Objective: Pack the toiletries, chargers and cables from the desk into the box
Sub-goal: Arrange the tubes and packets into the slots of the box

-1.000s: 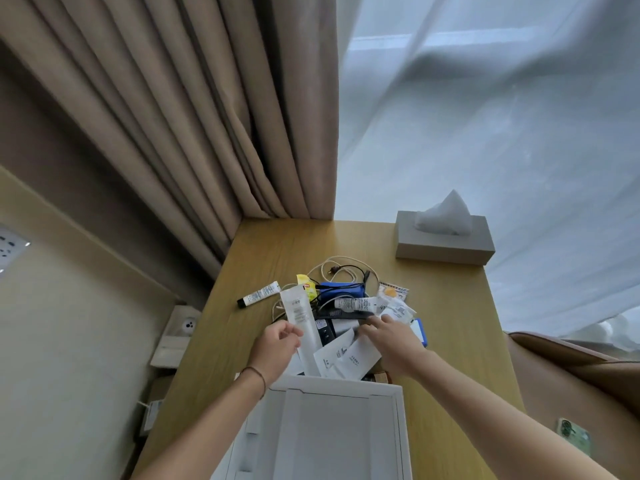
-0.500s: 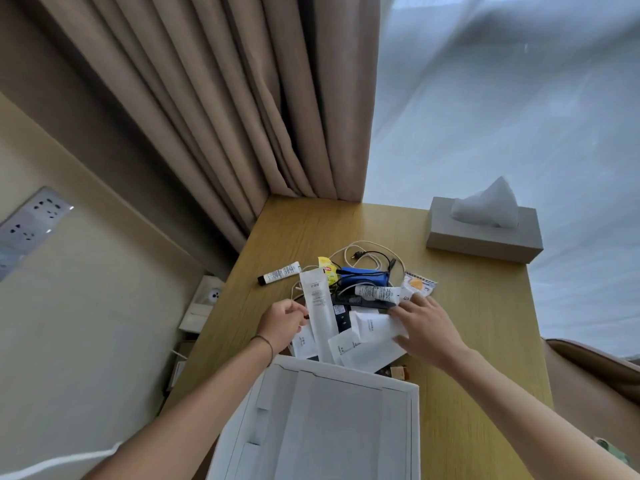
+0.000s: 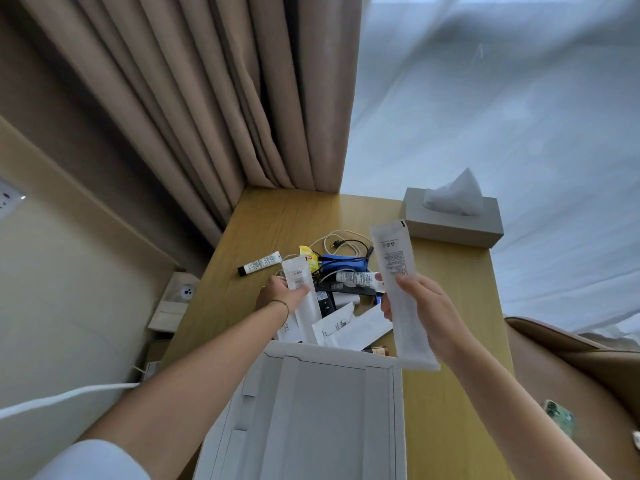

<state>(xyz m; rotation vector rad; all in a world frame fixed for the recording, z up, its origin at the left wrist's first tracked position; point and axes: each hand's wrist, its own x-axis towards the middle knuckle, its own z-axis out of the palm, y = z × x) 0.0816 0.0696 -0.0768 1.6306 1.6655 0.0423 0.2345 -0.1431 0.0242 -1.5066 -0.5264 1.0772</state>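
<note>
— Toiletries (image 3: 358, 279), chargers and cables (image 3: 341, 237) lie heaped on the wooden desk (image 3: 273, 223), just beyond the far rim of the white box (image 3: 329, 410), which sits at the desk's near edge.

— And the hands?

— From the head camera: the right hand (image 3: 424, 306) is clenched around a long white sachet (image 3: 401, 292), held upright above the desk, its lower end over the box's right corner. The left hand (image 3: 280, 296) grasps another white sachet (image 3: 303, 292) that rests tilted on the pile, thumb across its face.

— What else is in the heap?

— A blue pouch (image 3: 343, 263), a yellow packet (image 3: 307, 254), a black comb (image 3: 343, 289), flat white paper packets (image 3: 353, 329) touching the box rim. A small white tube with a black cap (image 3: 259, 264) lies just left of the heap, apart from it.

— Behind that?

— A grey tissue box (image 3: 453, 225) at the desk's far right corner, beige curtains (image 3: 207, 98) to the left, sheer white curtain (image 3: 502, 116) to the right.
</note>
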